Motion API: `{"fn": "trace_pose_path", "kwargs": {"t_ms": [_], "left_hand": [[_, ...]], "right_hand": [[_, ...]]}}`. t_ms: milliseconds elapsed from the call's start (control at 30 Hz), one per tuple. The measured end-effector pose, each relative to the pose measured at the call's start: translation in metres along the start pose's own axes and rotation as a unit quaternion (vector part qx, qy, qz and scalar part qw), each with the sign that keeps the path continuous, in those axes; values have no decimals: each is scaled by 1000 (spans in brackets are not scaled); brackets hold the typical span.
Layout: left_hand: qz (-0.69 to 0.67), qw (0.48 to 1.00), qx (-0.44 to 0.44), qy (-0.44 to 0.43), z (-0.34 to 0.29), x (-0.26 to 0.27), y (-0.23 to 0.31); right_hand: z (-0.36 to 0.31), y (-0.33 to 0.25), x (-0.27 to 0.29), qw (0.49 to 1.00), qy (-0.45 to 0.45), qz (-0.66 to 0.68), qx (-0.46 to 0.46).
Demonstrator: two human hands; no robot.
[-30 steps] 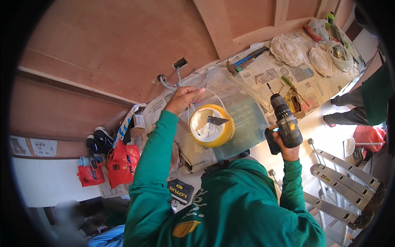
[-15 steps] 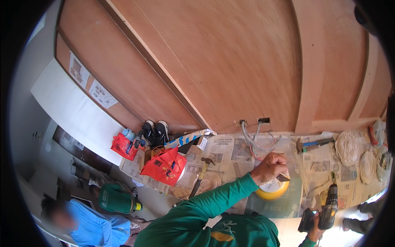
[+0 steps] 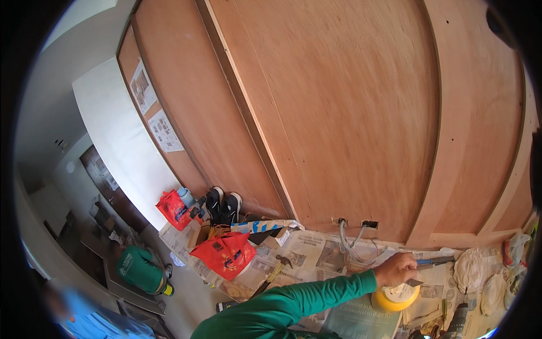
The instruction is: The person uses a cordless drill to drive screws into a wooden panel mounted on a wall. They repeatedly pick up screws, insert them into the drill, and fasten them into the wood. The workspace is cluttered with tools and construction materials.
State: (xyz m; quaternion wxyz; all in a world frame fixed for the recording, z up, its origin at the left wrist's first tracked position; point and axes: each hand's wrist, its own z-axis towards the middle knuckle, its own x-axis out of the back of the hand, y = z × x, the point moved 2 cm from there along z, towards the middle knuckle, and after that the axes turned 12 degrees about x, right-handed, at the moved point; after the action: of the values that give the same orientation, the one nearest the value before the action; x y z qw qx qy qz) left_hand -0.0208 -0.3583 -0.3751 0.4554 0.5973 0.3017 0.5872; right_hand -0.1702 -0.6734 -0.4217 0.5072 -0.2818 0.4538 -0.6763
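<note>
head view: the worktop (image 3: 302,248), covered in newspaper, crosses the lower frame below a brown panelled wall (image 3: 350,113). at lower right the left hand (image 3: 397,270) is above a yellow tub (image 3: 389,300), its fingers curled closed, gripping the barely visible handle, just beside a dark scraper (image 3: 414,282). a drill (image 3: 458,321) points upward at the lower edge; the right hand is out of frame, so i cannot tell its fingers' state. left of centre sit a red bag (image 3: 224,257) and dark shoes (image 3: 230,208); farther lower left, a person in green (image 3: 135,270).
</note>
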Motion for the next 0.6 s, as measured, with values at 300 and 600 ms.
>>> {"fn": "trace_pose_path", "kwargs": {"t_ms": [300, 600], "left_hand": [[173, 972, -107, 119, 2, 46, -34], [-240, 924, 297, -1, -159, 136, -59]], "right_hand": [[-12, -29, -16, 989, -30, 143, 30], [-30, -40, -82, 962, -234, 139, 19]]}}
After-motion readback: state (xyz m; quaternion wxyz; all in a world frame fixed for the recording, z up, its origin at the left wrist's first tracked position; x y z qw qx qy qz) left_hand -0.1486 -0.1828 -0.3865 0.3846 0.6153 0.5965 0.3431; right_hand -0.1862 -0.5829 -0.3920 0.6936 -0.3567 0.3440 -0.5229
